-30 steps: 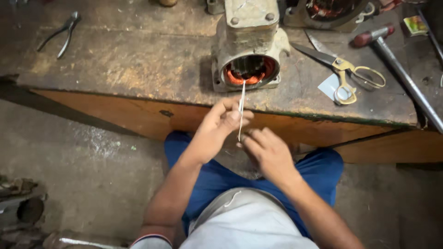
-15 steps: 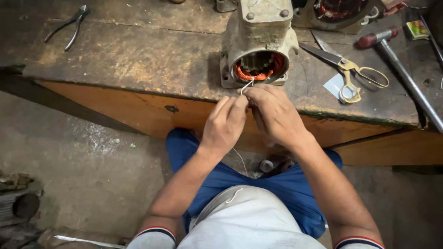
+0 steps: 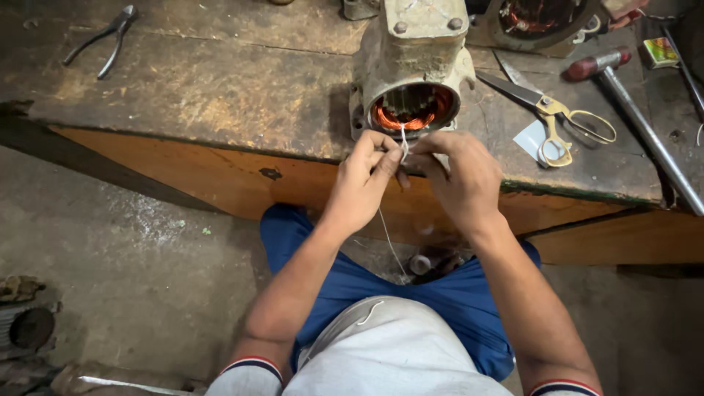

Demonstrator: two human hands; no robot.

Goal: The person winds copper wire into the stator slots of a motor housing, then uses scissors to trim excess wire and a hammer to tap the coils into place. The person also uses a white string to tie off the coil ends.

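Observation:
A grey metal motor housing [image 3: 414,55] stands on the wooden workbench [image 3: 220,88], its open end facing me with copper windings [image 3: 414,114] inside. My left hand [image 3: 364,180] and my right hand [image 3: 458,180] meet just in front of that opening. Both pinch a thin white string [image 3: 402,139] that runs from the windings, through my fingers and down toward my lap. The fingertips hide how the string is looped.
Scissors with yellow handles [image 3: 554,121] and a hammer [image 3: 631,110] lie right of the motor, pliers [image 3: 103,40] at the far left. A second motor part [image 3: 535,22] sits behind. Metal parts [image 3: 26,323] rest on the concrete floor at the left.
My hands rose from below the bench edge to the motor's opening and closed together on the string. The straight white piece once held upright is gone from view.

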